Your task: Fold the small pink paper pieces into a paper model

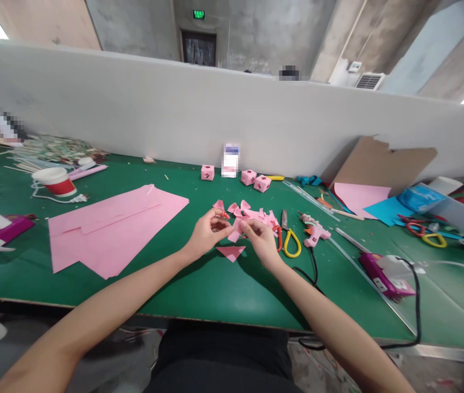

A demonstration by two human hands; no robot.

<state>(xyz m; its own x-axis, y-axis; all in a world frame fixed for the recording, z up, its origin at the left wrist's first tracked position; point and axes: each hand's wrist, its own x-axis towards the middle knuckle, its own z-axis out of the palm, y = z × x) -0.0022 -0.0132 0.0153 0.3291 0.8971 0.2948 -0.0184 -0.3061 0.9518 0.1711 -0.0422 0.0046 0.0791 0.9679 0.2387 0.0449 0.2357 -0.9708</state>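
Note:
A small piece of pink paper (235, 231) is pinched between my two hands above the green table. The thumb and fingers of my left hand (207, 233) close on its left side; something orange-red shows at the fingertips. My right hand (261, 239) grips the right edge with thumb and forefinger. Just below the hands lies a pink paper triangle (231, 252). Behind them several pink paper scraps (262, 215) are heaped. Scissors (291, 243) with red and yellow handles rest to the right of my right hand, partly hidden by it.
Large pink sheets (113, 234) spread at left, near a paper cup (57, 182). Three pink paper cubes (207, 173) stand at the back. Right of the scissors lie a pink glue gun (316, 233) with a black cord and a purple power strip (383, 277). Cardboard (379, 164) leans against the partition.

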